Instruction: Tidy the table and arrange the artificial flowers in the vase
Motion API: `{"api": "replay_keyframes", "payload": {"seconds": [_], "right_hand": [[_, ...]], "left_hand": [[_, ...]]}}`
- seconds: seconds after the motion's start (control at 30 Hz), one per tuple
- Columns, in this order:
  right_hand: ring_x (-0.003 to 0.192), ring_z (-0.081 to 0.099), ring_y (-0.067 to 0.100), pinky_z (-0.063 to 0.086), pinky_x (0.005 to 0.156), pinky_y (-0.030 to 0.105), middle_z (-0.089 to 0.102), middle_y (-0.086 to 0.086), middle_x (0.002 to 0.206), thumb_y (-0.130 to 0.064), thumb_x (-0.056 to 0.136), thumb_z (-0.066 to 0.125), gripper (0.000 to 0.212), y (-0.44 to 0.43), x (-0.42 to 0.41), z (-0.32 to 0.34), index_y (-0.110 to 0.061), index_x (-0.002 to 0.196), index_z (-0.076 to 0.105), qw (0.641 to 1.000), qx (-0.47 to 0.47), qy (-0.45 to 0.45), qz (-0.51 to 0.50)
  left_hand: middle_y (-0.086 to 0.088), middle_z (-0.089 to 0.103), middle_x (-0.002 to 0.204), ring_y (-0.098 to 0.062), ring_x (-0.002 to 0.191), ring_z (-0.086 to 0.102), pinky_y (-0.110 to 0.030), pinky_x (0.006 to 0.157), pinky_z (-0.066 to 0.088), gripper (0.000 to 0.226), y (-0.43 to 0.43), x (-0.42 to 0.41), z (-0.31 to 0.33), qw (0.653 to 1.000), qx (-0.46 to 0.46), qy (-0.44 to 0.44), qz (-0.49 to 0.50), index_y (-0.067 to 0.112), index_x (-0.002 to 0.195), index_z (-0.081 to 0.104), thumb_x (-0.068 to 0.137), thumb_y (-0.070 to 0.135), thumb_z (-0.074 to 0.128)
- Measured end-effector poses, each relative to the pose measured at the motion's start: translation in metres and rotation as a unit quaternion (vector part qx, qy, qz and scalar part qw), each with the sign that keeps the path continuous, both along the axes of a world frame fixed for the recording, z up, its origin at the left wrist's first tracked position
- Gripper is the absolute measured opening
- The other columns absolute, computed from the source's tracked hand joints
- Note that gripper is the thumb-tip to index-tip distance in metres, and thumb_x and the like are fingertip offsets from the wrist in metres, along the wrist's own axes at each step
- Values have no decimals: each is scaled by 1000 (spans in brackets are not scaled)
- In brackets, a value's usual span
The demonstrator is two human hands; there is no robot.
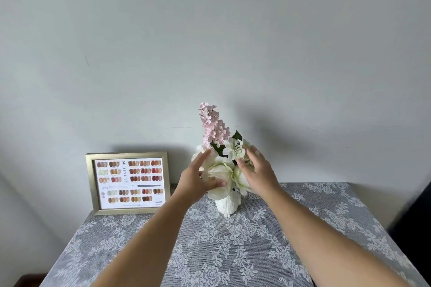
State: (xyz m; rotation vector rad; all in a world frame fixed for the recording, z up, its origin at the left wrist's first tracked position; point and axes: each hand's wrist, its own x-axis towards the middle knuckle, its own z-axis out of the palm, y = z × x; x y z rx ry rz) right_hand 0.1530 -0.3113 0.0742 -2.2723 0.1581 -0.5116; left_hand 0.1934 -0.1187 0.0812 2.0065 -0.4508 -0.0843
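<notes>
Two bare forearms reach in from the bottom edge, stretching across the table (233, 251), which wears a grey cloth patterned with white lace flowers. Out ahead, the left hand (198, 178) is spread wide, fingers up, thumb hooked under a big white rose (220, 177), palm against the side of the bloom, cupping rather than clamping. The right hand (257, 169) mirrors it on the other side, fingers loose and splayed, lying against the white blossoms there, nothing pinched between them. Between the two hands sits the bouquet, its stems down in a small white vase (227, 204) standing upright on the cloth near the table's far edge. Above the roses, a pale hydrangea cluster (234, 148) with dark green leaves, and topping it all a tall pink lilac spike (212, 124), leaning slightly left. Further back on the left, a gold-framed colour chart (129, 183) leans against the plain pale wall (210, 30).
</notes>
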Motion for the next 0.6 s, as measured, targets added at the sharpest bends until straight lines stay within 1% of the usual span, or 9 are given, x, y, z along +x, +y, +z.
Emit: {"api": "replay_keyframes", "payload": {"seconds": [0.1, 0.17, 0.27, 0.33, 0.37, 0.43, 0.47, 0.53, 0.6], "right_hand": [[137, 25, 19, 32, 107, 42, 25, -4, 151, -47, 89, 49, 57, -4, -4, 3, -42, 140, 25, 1000, 8, 0, -11], [139, 22, 20, 31, 108, 45, 21, -3, 153, -50, 87, 50, 57, -7, -7, 5, -44, 139, 26, 1000, -5, -2, -26], [138, 23, 22, 35, 105, 50, 18, -1, 154, -47, 87, 52, 59, -10, -13, 7, -41, 139, 26, 998, -2, -24, -53], [137, 26, 24, 38, 102, 51, 17, 3, 154, -44, 87, 53, 60, -9, -18, 4, -36, 140, 25, 997, 30, -46, -58], [137, 26, 24, 39, 102, 50, 16, 5, 154, -42, 88, 53, 61, -6, -22, 2, -34, 141, 25, 996, 45, -51, -60], [138, 23, 23, 33, 108, 46, 13, 4, 155, -42, 89, 52, 61, 1, -26, -6, -33, 142, 24, 995, 63, -48, -59], [139, 21, 22, 28, 110, 44, 13, 2, 155, -41, 89, 51, 61, 4, -27, -9, -33, 142, 23, 995, 64, -42, -56], [140, 19, 21, 23, 111, 41, 14, 1, 155, -39, 89, 53, 62, 12, -29, -15, -32, 143, 22, 996, 62, -31, -48], [139, 21, 20, 24, 111, 41, 19, 2, 154, -36, 88, 56, 64, 16, -27, -17, -30, 143, 24, 996, 66, -36, -45]], "left_hand": [[3, 49, 134, -14, 103, 56, -34, 85, 51, 106, 2, 0, 3, 1000, 24, -19, 1, 48, 136, 29, 46, 49, 86], [3, 43, 141, -14, 108, 53, -36, 88, 50, 109, 5, 0, 5, 999, 37, -30, 7, 46, 137, 26, 46, 51, 85], [2, 33, 146, -19, 120, 47, -42, 98, 46, 116, 11, -1, 5, 995, 68, -60, 29, 41, 139, 24, 39, 66, 77], [2, 28, 147, -21, 121, 45, -35, 99, 43, 119, 15, -2, 1, 995, 73, -66, 38, 40, 139, 24, 36, 68, 74], [2, 27, 148, -20, 120, 46, -33, 98, 43, 118, 18, -3, -1, 995, 68, -63, 34, 40, 139, 24, 35, 67, 75], [3, 29, 147, -16, 111, 50, -30, 93, 48, 115, 20, -7, -7, 997, 55, -56, 25, 41, 137, 28, 36, 62, 76], [4, 31, 146, -11, 104, 53, -23, 86, 50, 112, 20, -8, -9, 997, 45, -57, 20, 41, 136, 30, 36, 60, 77], [6, 35, 145, -4, 93, 53, -9, 72, 46, 108, 18, -12, -11, 998, 32, -59, 12, 41, 135, 33, 38, 54, 79], [8, 36, 144, -1, 90, 53, -7, 70, 42, 104, 15, -10, -13, 997, 32, -62, 9, 42, 134, 34, 41, 51, 80]]}}
